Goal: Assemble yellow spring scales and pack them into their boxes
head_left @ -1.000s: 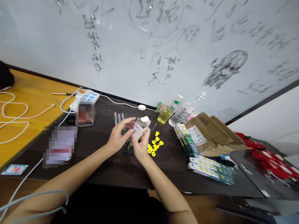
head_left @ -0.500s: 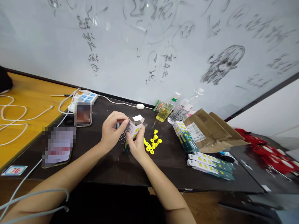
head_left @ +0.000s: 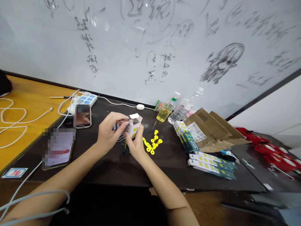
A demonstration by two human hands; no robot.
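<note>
Holding a small box [head_left: 134, 128] just above the middle of the dark tabletop [head_left: 164, 164], you have both hands clamped on it. Your right hand [head_left: 136, 146] grips the box from below and behind, and it stands nearly upright with its top flap [head_left: 135, 116] open. Your left hand [head_left: 107, 132] pinches at the upper left edge beside the flap. It may be holding something thin there, but the view is too blurred to tell. A scatter of small yellow pieces [head_left: 153, 143] lies on the tabletop just to the right of your right hand. Further right, several long green and white cartons [head_left: 211, 164] lie near the front edge, with flattened cardboard [head_left: 211, 130] behind them. Two bottles [head_left: 181, 110] stand by the back edge, and a power strip [head_left: 85, 100] sits at the back left corner.
</note>
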